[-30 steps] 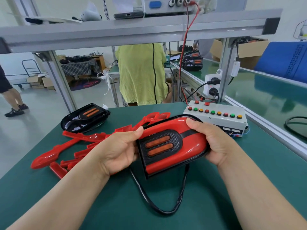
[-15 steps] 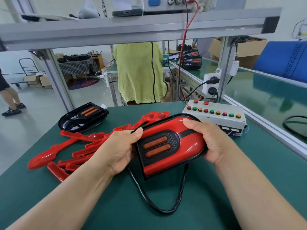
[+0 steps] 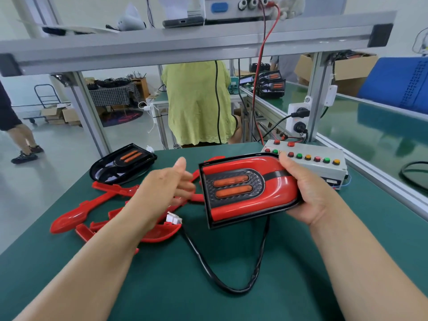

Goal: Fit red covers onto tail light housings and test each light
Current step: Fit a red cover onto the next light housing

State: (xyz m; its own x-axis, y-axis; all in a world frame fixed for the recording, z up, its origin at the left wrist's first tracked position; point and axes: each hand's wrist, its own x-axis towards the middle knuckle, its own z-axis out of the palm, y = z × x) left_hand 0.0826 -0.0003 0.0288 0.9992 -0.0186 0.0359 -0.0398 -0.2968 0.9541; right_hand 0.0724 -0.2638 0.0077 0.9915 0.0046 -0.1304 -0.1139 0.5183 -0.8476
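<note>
Your right hand (image 3: 317, 195) grips the rounded end of the tail light (image 3: 238, 188), thumb over the top edge and fingers curled beneath. It holds the light raised above the green counter (image 3: 301, 286), with the flat end turned toward your left. The red cover (image 3: 278, 191) sits inside the light's black rim, around a dark panel with two orange bars. Your left hand (image 3: 166, 184) holds nothing. Its fingers are loosely extended, thumb up, just beside the light's flat end and apart from it. Beneath that hand lies a heap of loose red covers (image 3: 76, 218), with a white connector (image 3: 173, 218) resting among them. A black cable (image 3: 231, 286) loops from under the light onto the counter. A bare black housing (image 3: 122, 165) lies at the far left corner. The button box (image 3: 324, 163) stands behind your right hand.
</note>
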